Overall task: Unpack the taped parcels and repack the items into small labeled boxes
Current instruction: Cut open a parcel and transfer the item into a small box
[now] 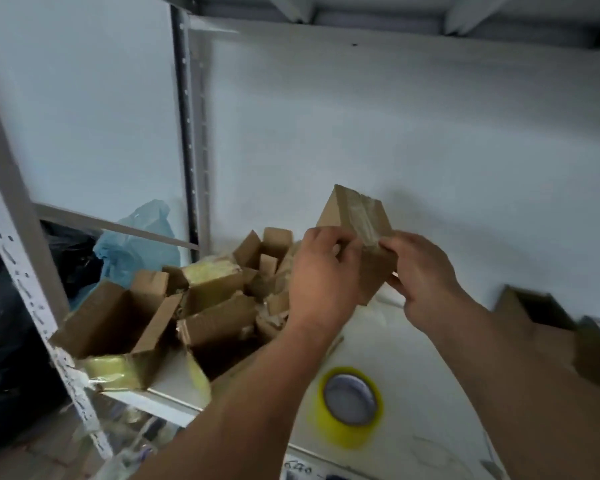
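A small brown cardboard parcel [354, 216] with clear tape along its top is held up above the white shelf [413, 393]. My left hand [321, 275] grips its left side, fingers curled at the taped edge. My right hand [420, 271] holds its right side, thumb and fingers pinching near the tape strip. The parcel's lower part is hidden behind both hands.
A pile of opened and taped cardboard boxes [201, 299] lies at the shelf's left. A yellow tape roll [350, 405] stands near the front edge. Another open box [548, 327] sits at the right. A blue plastic bag [136, 244] and metal shelf posts [18, 271] are at the left.
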